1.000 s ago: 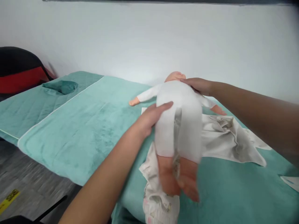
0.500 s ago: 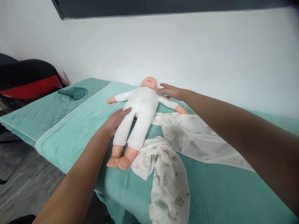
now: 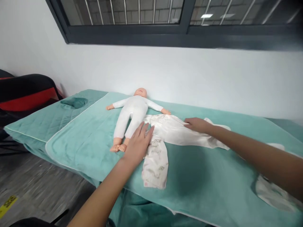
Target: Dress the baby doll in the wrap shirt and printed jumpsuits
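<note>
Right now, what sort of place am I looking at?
Probably a care-training or massage room, though I can't be sure. The signs are a green-covered bed with an oval opening, a baby doll lying on it, and small pale garments nearby.

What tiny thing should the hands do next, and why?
Perhaps the right hand could gently smooth the white clothing, because that cloth lies creased beside the doll and the hand is right at it. I can't tell whether it's gripping.

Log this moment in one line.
left hand: at printed cloth | right hand: at white cloth | doll: lying on green cover
</note>
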### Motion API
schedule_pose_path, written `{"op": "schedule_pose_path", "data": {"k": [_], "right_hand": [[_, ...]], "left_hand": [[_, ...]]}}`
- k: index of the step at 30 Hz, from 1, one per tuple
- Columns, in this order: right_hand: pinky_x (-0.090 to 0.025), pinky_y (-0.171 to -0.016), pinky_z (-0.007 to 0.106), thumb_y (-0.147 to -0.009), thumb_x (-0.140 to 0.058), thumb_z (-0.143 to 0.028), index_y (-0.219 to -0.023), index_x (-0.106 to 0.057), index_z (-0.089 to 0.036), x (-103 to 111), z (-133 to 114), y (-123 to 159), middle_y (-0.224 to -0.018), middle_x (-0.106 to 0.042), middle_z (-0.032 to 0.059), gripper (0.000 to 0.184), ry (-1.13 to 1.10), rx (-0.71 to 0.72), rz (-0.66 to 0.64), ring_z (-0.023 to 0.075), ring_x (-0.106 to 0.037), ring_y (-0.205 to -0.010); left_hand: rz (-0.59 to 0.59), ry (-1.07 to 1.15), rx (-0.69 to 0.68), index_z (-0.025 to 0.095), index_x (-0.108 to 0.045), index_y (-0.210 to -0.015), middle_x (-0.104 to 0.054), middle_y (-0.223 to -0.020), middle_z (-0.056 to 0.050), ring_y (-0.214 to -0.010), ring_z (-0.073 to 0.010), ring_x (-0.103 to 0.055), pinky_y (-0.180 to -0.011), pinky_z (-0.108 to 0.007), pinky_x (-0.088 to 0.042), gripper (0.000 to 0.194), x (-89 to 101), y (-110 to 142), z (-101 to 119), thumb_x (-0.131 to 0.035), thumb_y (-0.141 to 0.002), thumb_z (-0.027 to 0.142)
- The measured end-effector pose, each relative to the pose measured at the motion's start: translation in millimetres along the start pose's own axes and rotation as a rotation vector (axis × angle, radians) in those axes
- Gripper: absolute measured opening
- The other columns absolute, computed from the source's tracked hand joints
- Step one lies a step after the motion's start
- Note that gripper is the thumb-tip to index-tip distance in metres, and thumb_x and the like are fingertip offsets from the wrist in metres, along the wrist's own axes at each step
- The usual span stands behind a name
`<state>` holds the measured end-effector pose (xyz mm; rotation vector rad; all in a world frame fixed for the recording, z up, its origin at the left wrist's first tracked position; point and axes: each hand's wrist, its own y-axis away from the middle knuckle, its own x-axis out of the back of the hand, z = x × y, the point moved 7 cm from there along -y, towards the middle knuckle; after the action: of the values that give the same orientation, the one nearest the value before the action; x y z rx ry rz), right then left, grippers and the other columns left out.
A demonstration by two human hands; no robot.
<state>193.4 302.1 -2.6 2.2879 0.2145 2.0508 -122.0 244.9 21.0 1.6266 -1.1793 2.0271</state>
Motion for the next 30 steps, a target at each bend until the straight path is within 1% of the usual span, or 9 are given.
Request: {"op": "schedule_pose_path", "data": {"k": [4, 8, 12, 16, 18, 21, 26, 28, 30], "right_hand": [[-0.044, -0.083, 0.033, -0.102, -0.034, -0.041, -0.114, -0.059, -0.021, -3, -93, 64, -0.116, -0.066, 0.0098, 0.034, 0.006, 0.207, 0.102, 0.0236, -0.062, -0.102], [-0.038, -0.063, 0.028, -0.102, -0.034, -0.032, -0.098, -0.059, -0.020, -8, -171, 135, -0.097, -0.065, 0.0069, 0.028, 0.143, 0.526, 0.079, 0.0196, -0.062, -0.081], [-0.042, -0.066, 0.030, -0.099, -0.043, -0.039, -0.107, -0.058, -0.022, 5, -157, 165, -0.107, -0.065, 0.0068, 0.024, -0.047, 0.350, 0.143, 0.0216, -0.063, -0.087], [-0.049, -0.089, 0.041, -0.078, -0.072, -0.056, -0.141, -0.038, -0.022, 11, -97, 163, -0.137, -0.054, 0.0141, 0.079, -0.508, -0.101, 0.224, 0.0305, -0.060, -0.113], [-0.045, -0.102, 0.045, -0.071, -0.078, -0.056, -0.145, -0.035, -0.021, 12, -97, 162, -0.141, -0.052, 0.0149, 0.093, -0.753, -0.077, 0.228, 0.0325, -0.054, -0.126], [-0.040, -0.111, 0.045, -0.073, -0.077, -0.046, -0.142, -0.046, -0.027, 22, -125, 170, -0.135, -0.060, 0.0089, 0.078, -1.089, 0.146, 0.254, 0.0297, -0.048, -0.134], [-0.047, -0.104, 0.049, -0.080, -0.071, -0.040, -0.137, -0.056, -0.029, 10, -166, 207, -0.135, -0.063, 0.0079, 0.060, -1.619, 0.153, 0.185, 0.0305, -0.057, -0.125], [-0.046, -0.105, 0.049, -0.076, -0.075, -0.040, -0.136, -0.058, -0.030, -14, -184, 225, -0.139, -0.061, 0.0081, 0.063, -1.736, 0.146, 0.047, 0.0304, -0.058, -0.125], [-0.045, -0.106, 0.047, -0.071, -0.079, -0.041, -0.135, -0.060, -0.034, -43, -210, 246, -0.137, -0.063, 0.0066, 0.067, -1.774, 0.211, -0.204, 0.0299, -0.059, -0.125]], "left_hand": [[-0.015, 0.046, 0.013, 0.021, -0.030, -0.152, -0.025, -0.162, -0.019, -0.153, -0.0359, -0.017, -0.118, -0.056, -0.030, 0.078, -10.3, -33, 22, -0.062, -0.082, 0.009], [-0.042, 0.057, -0.078, 0.024, -0.061, -0.122, -0.035, -0.159, -0.012, -0.151, -0.0334, -0.024, -0.118, -0.057, -0.026, 0.052, -5.5, -46, 55, -0.052, -0.077, -0.002], [-0.079, 0.244, 0.125, 0.023, -0.060, -0.111, -0.068, -0.122, -0.010, -0.117, -0.0272, -0.061, -0.099, -0.043, -0.046, 0.043, 10.6, -44, 63, -0.044, -0.078, 0.001], [0.153, 0.589, 0.353, 0.024, -0.055, -0.111, -0.070, -0.106, -0.005, -0.098, -0.0234, -0.064, -0.088, -0.035, -0.049, 0.031, 54.4, -40, 72, -0.050, -0.082, 0.015], [0.313, 0.800, 0.358, 0.023, -0.053, -0.108, -0.068, -0.106, -0.003, -0.098, -0.0200, -0.063, -0.089, -0.031, -0.048, 0.030, 79.4, -37, 85, -0.048, -0.080, 0.013], [0.406, 1.046, 0.350, 0.022, -0.052, -0.111, -0.065, -0.115, -0.004, -0.107, -0.0181, -0.061, -0.096, -0.030, -0.047, 0.034, 99.9, -27, 101, -0.050, -0.078, 0.012], [0.224, 1.072, 0.242, 0.025, -0.042, -0.138, -0.045, -0.147, -0.010, -0.138, -0.0268, -0.042, -0.116, -0.041, -0.035, 0.078, 82.0, 16, 119, -0.079, -0.069, 0.030], [0.153, 1.030, 0.303, 0.026, -0.037, -0.143, -0.045, -0.148, -0.011, -0.136, -0.0283, -0.044, -0.115, -0.044, -0.038, 0.093, 62.6, 48, 118, -0.085, -0.064, 0.034], [0.081, 0.942, 0.433, 0.029, -0.042, -0.140, -0.052, -0.140, -0.010, -0.127, -0.0253, -0.053, -0.108, -0.043, -0.046, 0.074, 45.9, 90, 114, -0.077, -0.075, 0.033]]}}
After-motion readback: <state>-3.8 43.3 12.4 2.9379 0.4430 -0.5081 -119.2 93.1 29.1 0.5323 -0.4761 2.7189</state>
